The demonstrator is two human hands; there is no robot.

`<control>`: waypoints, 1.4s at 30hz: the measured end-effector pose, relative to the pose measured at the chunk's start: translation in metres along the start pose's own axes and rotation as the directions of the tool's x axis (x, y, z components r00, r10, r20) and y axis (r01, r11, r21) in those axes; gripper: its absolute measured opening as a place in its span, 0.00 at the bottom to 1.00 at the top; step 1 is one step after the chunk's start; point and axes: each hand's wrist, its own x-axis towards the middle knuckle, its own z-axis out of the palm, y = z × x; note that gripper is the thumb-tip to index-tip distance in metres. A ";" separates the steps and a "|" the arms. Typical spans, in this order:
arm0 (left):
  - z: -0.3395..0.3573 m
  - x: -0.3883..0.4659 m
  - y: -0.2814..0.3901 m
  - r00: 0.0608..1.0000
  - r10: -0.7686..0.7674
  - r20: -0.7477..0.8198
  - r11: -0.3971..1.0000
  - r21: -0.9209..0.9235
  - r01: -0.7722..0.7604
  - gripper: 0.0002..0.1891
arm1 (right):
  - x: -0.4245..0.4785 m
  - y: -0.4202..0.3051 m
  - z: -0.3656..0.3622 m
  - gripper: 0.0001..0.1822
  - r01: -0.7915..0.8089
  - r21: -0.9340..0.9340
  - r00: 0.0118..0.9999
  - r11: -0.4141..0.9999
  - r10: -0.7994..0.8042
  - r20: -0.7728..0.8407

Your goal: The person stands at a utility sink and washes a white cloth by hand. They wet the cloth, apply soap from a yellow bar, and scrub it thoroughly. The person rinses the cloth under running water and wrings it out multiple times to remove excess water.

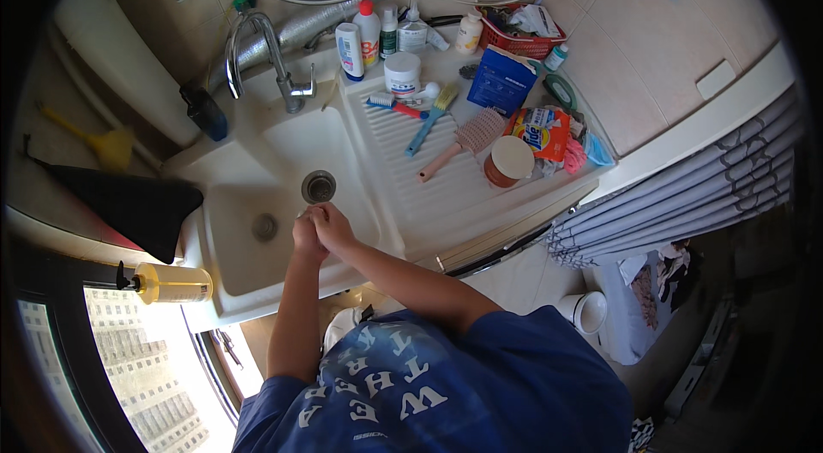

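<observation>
My left hand (308,237) and my right hand (332,228) are clasped together over the white sink basin (238,247), just below the metal drain (319,187). The fingers overlap, so whether anything small lies between the palms is hidden. Behind the basin stands a chrome faucet (281,61), its spout pointing down; no water is seen running. A yellow pump bottle (173,282) is by the basin's left front corner. On the ribbed drainboard (411,183) lie a blue-handled brush (431,122), a pink hairbrush (469,139) and a red-and-blue scrub brush (397,106).
Several bottles, among them a red-capped white one (366,32), line the back ledge beside a white tub (402,75). To the right are a blue packet (501,81), an orange Tide bag (543,135), a lidded jar (509,161) and a red basket (514,41). A black cloth (128,202) hangs left.
</observation>
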 end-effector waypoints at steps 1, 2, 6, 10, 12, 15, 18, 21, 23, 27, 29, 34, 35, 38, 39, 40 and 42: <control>0.023 -0.003 -0.002 0.998 -0.027 -0.054 0.997 -0.070 0.023 0.12 | 0.010 0.009 -0.008 0.19 -0.077 0.035 0.997 0.996 0.077 0.002; 0.046 -0.006 -0.006 0.993 -0.058 -0.105 0.989 -0.140 0.043 0.11 | 0.019 0.017 -0.016 0.20 -0.154 0.071 0.988 0.986 0.154 0.006; 0.079 -0.032 -0.005 0.976 -0.111 -0.189 0.963 -0.264 0.058 0.09 | 0.035 0.028 -0.029 0.20 -0.466 0.091 0.885 0.880 0.465 0.033; 0.046 -0.026 -0.003 0.986 -0.027 -0.165 0.991 -0.137 0.004 0.07 | 0.034 0.008 -0.024 0.21 -0.531 0.044 0.835 0.846 0.514 0.199; 0.031 -0.019 0.005 0.986 -0.021 -0.165 0.995 -0.101 0.004 0.08 | 0.042 -0.010 -0.028 0.21 -0.592 0.024 0.759 0.806 0.547 0.352; 0.024 -0.014 0.025 0.991 -0.053 -0.123 0.980 -0.195 0.028 0.10 | 0.050 -0.026 -0.025 0.20 -0.614 0.177 0.779 0.769 0.554 0.294; 0.034 -0.019 0.052 0.978 -0.111 -0.175 0.979 -0.190 0.077 0.19 | 0.062 -0.034 -0.024 0.23 -0.559 0.069 0.788 0.826 0.503 0.355; 0.028 -0.014 0.065 0.969 -0.090 -0.230 0.994 -0.076 0.074 0.25 | 0.053 -0.049 -0.008 0.22 -0.170 0.025 0.915 0.985 0.149 0.375; 0.032 -0.009 0.069 0.975 -0.054 -0.216 0.989 -0.145 0.022 0.28 | 0.050 -0.051 -0.002 0.23 0.161 -0.084 0.918 0.983 -0.118 0.378; 0.028 -0.008 0.077 1.000 -0.008 0.010 0.909 -0.417 0.011 0.30 | 0.058 -0.043 -0.001 0.19 0.361 -0.336 0.919 0.870 -0.270 0.289; 0.028 -0.008 0.084 0.999 0.013 0.045 0.938 -0.347 0.003 0.30 | 0.070 -0.035 -0.011 0.17 0.238 -0.391 0.958 0.889 -0.150 0.244; 0.017 -0.005 0.092 0.992 0.025 -0.125 0.971 -0.233 -0.053 0.30 | 0.066 -0.033 -0.003 0.16 0.201 -0.209 0.980 0.957 -0.194 0.053; 0.023 -0.008 0.093 0.989 0.002 -0.147 0.973 -0.229 -0.036 0.29 | 0.067 -0.028 -0.007 0.15 0.225 -0.238 0.974 0.945 -0.211 0.081; 0.030 -0.012 0.089 0.999 -0.042 0.008 0.970 -0.239 0.043 0.26 | 0.063 -0.033 0.000 0.15 0.486 -0.232 0.868 0.843 -0.434 0.239; 0.046 -0.020 0.091 0.997 -0.063 -0.043 0.982 -0.179 0.054 0.22 | 0.061 -0.040 0.000 0.14 0.593 -0.214 0.797 0.776 -0.530 0.288; 0.043 -0.021 0.088 0.999 0.003 -0.049 0.973 -0.232 -0.014 0.19 | 0.057 -0.058 0.002 0.13 0.682 -0.309 0.729 0.663 -0.585 0.354; 0.039 -0.021 0.089 0.995 0.074 -0.070 0.953 -0.289 -0.092 0.15 | 0.054 -0.110 -0.002 0.11 0.787 -0.389 0.615 0.478 -0.645 0.453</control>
